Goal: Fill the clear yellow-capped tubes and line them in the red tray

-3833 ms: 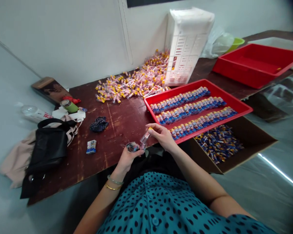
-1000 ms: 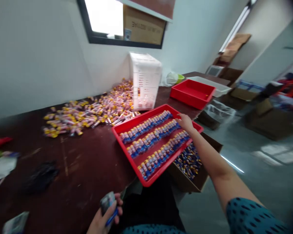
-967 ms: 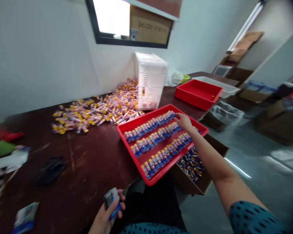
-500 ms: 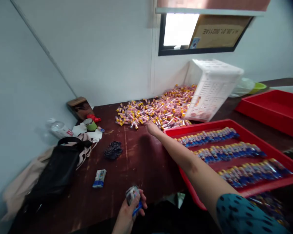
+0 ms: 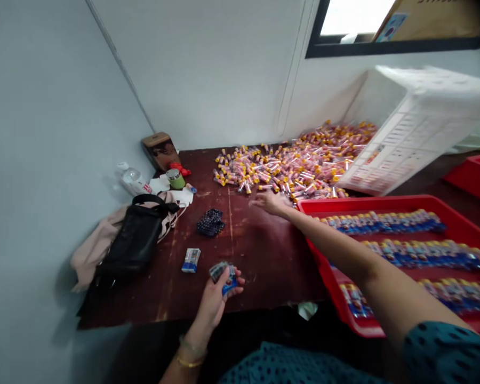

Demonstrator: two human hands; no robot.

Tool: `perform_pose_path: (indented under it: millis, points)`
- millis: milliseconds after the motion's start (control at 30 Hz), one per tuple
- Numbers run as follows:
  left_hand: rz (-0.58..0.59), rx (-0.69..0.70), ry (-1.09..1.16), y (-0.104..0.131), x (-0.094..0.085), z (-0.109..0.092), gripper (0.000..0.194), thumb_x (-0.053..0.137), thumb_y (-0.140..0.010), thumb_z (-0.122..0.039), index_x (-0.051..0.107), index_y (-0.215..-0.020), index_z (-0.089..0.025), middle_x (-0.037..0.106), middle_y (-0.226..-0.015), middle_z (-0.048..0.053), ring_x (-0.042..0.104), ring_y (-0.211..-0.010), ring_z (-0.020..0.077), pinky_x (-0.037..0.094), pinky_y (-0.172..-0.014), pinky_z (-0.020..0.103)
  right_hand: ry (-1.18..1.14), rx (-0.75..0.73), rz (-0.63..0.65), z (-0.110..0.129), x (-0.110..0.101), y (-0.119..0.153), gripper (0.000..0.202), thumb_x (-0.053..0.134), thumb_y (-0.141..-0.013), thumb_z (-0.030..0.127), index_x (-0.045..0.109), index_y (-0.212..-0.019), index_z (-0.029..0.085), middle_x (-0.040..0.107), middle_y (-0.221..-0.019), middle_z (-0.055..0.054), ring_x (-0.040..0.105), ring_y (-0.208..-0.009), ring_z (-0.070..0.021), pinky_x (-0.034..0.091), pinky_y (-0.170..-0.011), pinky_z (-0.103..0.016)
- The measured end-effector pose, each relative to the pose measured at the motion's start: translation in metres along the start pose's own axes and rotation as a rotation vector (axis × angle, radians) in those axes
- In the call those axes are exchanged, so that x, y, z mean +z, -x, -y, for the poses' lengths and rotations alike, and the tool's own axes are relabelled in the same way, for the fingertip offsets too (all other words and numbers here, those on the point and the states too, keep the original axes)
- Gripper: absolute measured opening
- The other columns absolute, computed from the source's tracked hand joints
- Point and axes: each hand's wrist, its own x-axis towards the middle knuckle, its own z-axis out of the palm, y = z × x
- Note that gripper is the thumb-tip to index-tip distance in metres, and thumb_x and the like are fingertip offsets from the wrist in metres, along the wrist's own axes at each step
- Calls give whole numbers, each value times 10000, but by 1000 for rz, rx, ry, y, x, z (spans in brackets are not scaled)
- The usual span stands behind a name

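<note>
My left hand (image 5: 220,288) is closed around a small stack of blue printed cards (image 5: 229,278), over the front of the brown table. My right hand (image 5: 269,202) is stretched out above the table, just in front of a heap of small pink tubes with yellow caps (image 5: 288,165). Motion smears its fingers, and I cannot make out anything in them. A second stack of blue and white cards (image 5: 191,260) lies on the table left of my left hand. Under my right forearm, the red tray (image 5: 388,200) holds rows of yellow-capped pieces with blue lower parts (image 5: 408,250).
A white plastic basket (image 5: 408,133) leans tipped behind the tray. Another red tray (image 5: 476,173) stands at far right. On the left are a black bag (image 5: 134,240), a water bottle (image 5: 134,180), a green tin (image 5: 176,180) and a dark patterned cloth (image 5: 210,222).
The view has turned, so the table scene sits further right and the tipped basket is nearer the edge. My right hand has drawn slightly back from the heap. My left hand keeps the cards.
</note>
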Motion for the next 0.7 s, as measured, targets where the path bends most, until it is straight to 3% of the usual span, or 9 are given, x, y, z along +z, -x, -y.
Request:
perform_pose_path:
  millis: [67,133,233,300,433,567,700]
  points:
    - [1,33,-50,-3,4,-2,323,811,-688,-399,698,-796,-116,705,-706,55,668,-653,168,505,-504,231,-23,-87,169,23,1,46,88,728,-788,245,741,-818,163,702,-767,1,616,-682,-119,456,-677,-204]
    - [27,78,-91,-4,11,0,297,819,-671,-368,689,-745,-112,674,-628,34,635,-589,143,449,-448,199,-63,-204,283,47,-4,96,111,662,-784,136,741,-845,184,681,-854,-11,615,-736,-131,463,-717,-224]
    - [77,133,-113,4,26,10,284,835,-638,-333,686,-748,-119,669,-624,20,624,-555,135,431,-427,193,-174,-256,250,80,-17,161,192,553,-818,82,714,-828,185,617,-913,-29,609,-801,-140,478,-779,-258]
    - [110,142,-119,14,38,18,291,846,-619,-322,681,-764,-130,674,-651,12,631,-547,142,437,-418,200,-213,-235,185,96,-21,192,135,577,-856,146,704,-872,189,589,-985,-45,606,-875,-155,485,-837,-282]
    - [206,131,-165,38,53,26,300,848,-623,-320,685,-799,-139,677,-683,2,645,-558,155,479,-429,220,-231,-189,111,110,-17,226,146,651,-882,326,683,-884,183,560,-1034,-58,586,-904,-160,485,-848,-291]
    - [313,109,-260,56,54,25,326,827,-665,-333,698,-883,-130,701,-752,25,677,-605,176,519,-454,238,-269,-120,-1,111,-19,247,211,617,-912,329,645,-792,158,558,-965,-48,564,-834,-140,471,-775,-268]
    - [361,110,-328,65,51,26,294,815,-683,-363,679,-773,-118,679,-669,27,646,-535,163,471,-394,221,-306,-103,-114,109,-36,266,203,630,-899,341,636,-800,164,559,-988,-56,569,-878,-153,470,-806,-279]
